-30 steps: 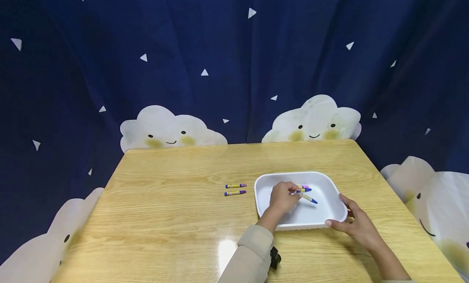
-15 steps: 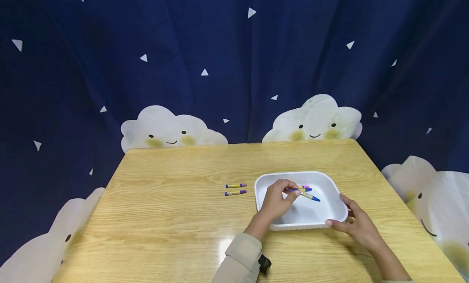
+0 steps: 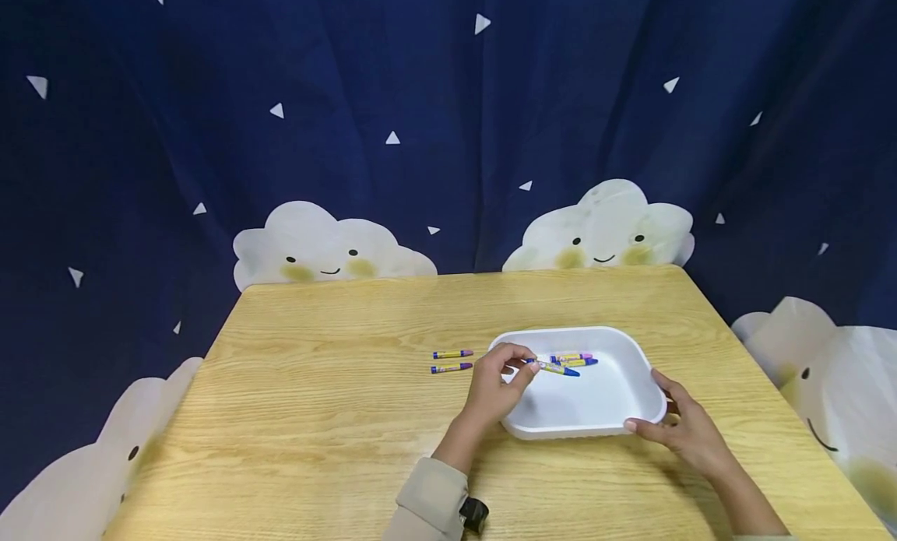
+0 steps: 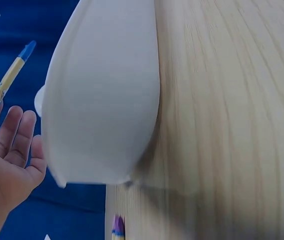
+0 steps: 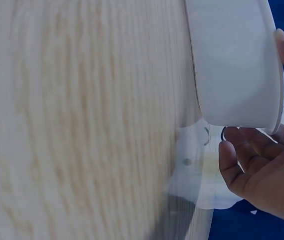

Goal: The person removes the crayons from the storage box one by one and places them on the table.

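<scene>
Two purple crayons (image 3: 452, 360) are laid near the middle of the wooden table (image 3: 315, 416). A blue-tipped crayon (image 3: 557, 367) is pinched by the left hand (image 3: 494, 385) above the white plastic tray's (image 3: 596, 426) left rim. The tray's right corner is held by the right hand (image 3: 683, 432), fingers curled. Next, the crayon probably needs laying beside the two.

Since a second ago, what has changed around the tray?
The left hand, pinching the blue crayon, has drawn back toward the white tray's left rim, carrying it along. The right hand still holds the tray's right edge; two purple crayons stayed on the table.
</scene>
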Action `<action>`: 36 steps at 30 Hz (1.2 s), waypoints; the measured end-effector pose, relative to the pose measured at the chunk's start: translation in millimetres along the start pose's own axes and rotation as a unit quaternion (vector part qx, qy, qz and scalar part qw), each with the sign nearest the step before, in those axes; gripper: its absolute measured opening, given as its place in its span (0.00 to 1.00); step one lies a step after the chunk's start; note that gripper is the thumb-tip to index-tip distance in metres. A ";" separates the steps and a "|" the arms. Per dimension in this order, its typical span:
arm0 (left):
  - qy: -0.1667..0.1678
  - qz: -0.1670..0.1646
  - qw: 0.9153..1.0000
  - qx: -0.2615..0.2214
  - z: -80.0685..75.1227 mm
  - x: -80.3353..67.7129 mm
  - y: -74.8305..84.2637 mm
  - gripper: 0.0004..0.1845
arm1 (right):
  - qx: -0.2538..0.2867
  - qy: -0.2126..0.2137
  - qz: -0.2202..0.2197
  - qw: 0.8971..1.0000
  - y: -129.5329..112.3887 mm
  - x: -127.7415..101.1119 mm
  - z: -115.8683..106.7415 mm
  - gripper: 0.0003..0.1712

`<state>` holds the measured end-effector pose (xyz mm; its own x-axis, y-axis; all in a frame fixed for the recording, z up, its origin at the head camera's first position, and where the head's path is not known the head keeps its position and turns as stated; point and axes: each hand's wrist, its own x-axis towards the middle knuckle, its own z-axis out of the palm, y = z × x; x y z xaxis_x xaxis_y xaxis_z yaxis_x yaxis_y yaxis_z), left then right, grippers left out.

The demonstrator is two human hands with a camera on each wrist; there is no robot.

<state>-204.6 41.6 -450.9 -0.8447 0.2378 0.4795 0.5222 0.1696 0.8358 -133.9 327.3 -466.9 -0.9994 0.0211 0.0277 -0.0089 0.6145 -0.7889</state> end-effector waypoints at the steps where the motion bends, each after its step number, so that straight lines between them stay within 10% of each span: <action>1: 0.004 -0.006 1.000 -0.008 -3.1 -1.3 0.3 0.03 | 0.002 -0.001 0.001 1.000 -0.1 0.0 -0.1 0.58; 9: 0.013 -0.051 0.998 -0.026 -39.4 -13.2 33.3 0.04 | 0.007 -0.008 0.003 1.000 -1.6 0.3 -0.1 0.59; 26: 0.087 -0.143 0.984 -0.064 -87.0 -35.3 1.0 0.06 | 0.004 -0.003 -0.002 1.000 -3.0 0.0 0.8 0.58; 36: 0.100 -0.184 0.978 -0.025 -94.6 -44.6 -53.2 0.05 | -0.005 -0.006 0.002 1.000 -4.5 -1.2 1.5 0.58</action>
<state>-205.7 -68.5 -491.4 -0.9829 -0.0221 0.1827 0.1770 0.1595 0.9712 -132.7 323.3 -464.3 -0.9997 0.0142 0.0181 -0.0053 0.6220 -0.7830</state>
